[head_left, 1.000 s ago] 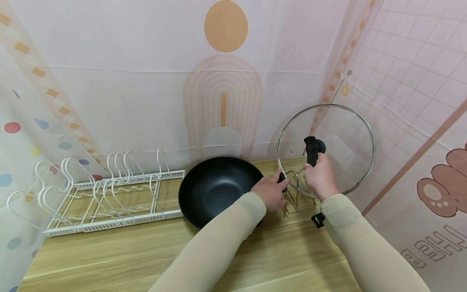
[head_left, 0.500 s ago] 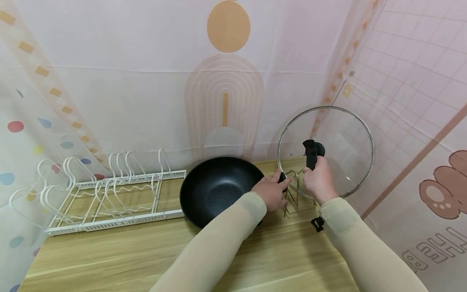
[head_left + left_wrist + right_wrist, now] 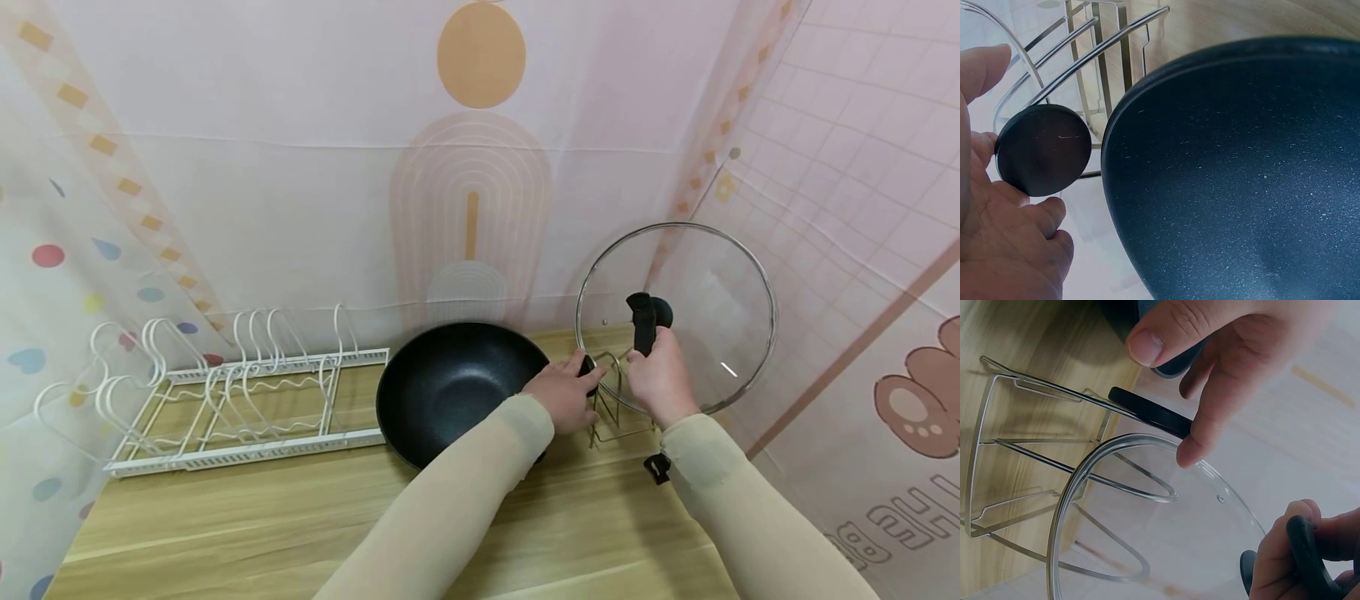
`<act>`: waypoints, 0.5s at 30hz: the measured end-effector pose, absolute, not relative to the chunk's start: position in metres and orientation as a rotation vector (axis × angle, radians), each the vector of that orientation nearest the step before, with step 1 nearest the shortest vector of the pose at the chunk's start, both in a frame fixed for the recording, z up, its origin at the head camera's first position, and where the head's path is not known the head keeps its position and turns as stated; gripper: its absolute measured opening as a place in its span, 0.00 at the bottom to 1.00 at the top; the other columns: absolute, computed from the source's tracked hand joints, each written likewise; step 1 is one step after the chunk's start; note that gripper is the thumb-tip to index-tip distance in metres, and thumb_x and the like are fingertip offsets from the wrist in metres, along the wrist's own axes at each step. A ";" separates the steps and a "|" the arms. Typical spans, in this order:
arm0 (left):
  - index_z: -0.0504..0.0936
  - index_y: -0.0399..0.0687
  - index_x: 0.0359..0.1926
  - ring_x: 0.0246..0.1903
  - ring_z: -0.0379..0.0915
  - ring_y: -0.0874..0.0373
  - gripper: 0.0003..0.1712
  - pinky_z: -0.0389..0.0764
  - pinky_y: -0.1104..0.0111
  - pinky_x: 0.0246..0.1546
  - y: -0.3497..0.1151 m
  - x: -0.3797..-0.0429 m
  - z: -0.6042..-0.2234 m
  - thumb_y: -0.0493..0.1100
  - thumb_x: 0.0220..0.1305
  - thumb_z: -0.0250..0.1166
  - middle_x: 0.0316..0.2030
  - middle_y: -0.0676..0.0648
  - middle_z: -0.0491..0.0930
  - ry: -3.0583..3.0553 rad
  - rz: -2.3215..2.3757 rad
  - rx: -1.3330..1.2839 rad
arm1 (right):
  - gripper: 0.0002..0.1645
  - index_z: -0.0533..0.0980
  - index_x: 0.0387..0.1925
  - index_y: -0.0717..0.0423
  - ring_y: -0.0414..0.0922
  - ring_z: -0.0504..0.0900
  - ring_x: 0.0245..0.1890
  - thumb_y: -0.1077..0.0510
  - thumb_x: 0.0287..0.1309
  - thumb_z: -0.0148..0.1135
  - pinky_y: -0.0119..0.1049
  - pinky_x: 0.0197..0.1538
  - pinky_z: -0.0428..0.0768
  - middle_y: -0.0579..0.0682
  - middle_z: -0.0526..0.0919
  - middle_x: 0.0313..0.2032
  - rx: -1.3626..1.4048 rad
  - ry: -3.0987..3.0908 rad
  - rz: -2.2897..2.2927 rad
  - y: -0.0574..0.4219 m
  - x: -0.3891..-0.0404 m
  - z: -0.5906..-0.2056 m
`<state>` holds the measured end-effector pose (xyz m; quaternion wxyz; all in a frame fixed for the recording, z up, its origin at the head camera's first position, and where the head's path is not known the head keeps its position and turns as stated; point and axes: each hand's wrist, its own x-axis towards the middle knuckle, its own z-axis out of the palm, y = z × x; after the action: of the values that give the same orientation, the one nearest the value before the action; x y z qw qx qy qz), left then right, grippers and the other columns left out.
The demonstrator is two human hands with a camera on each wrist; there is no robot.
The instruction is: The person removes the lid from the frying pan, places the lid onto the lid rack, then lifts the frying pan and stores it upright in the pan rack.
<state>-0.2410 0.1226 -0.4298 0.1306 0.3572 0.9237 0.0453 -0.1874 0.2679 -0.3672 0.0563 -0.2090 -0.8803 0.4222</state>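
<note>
A large clear glass lid (image 3: 712, 283) with a metal rim stands upright over the small wire rack (image 3: 618, 433), its lower rim overlapping the rack's loops. My right hand (image 3: 662, 373) grips the lid's black handle (image 3: 642, 321), fingers wrapped round it. My left hand (image 3: 561, 396) reaches to a flat black disc (image 3: 1044, 150) at the rack's left end. Its fingers touch the disc's edge and underside, with the thumb apart in the right wrist view. Beside that hand, a black wok (image 3: 457, 392) sits on the table, partly hidden by the left sleeve.
To the left of the wok lies a long white wire dish rack (image 3: 247, 454) with upright loops. The wooden table (image 3: 262, 525) meets a patterned curtain (image 3: 315, 208) behind it, and another patterned sheet (image 3: 840, 208) hangs close on the right.
The lid has come down slightly, with my right hand still on its handle. My left hand keeps its place at the disc. The head view has shifted a little to the left.
</note>
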 end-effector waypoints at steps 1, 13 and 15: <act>0.47 0.72 0.85 0.84 0.45 0.53 0.45 0.51 0.60 0.84 0.123 -0.241 -0.430 0.65 0.76 0.58 0.86 0.49 0.37 2.683 0.132 1.039 | 0.38 0.47 0.82 0.64 0.66 0.72 0.68 0.58 0.81 0.47 0.62 0.66 0.75 0.72 0.68 0.71 -0.631 -2.673 1.278 0.268 -0.187 -0.368; 0.45 0.73 0.85 0.84 0.46 0.52 0.47 0.52 0.59 0.84 0.123 -0.246 -0.434 0.67 0.76 0.58 0.86 0.48 0.36 2.677 0.116 1.057 | 0.34 0.51 0.79 0.66 0.65 0.74 0.64 0.60 0.80 0.47 0.61 0.62 0.76 0.72 0.71 0.67 -0.602 -2.672 1.250 0.265 -0.184 -0.371; 0.44 0.74 0.85 0.84 0.46 0.52 0.46 0.52 0.59 0.84 0.123 -0.246 -0.434 0.67 0.76 0.57 0.86 0.48 0.36 2.673 0.119 1.057 | 0.34 0.52 0.78 0.66 0.64 0.75 0.61 0.60 0.80 0.47 0.60 0.59 0.77 0.72 0.72 0.66 -0.601 -2.681 1.233 0.264 -0.184 -0.372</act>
<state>-0.2459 0.1228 -0.4341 0.1319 0.3641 0.9211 0.0409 -0.1840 0.2644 -0.3724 0.0652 -0.1992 -0.8883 0.4086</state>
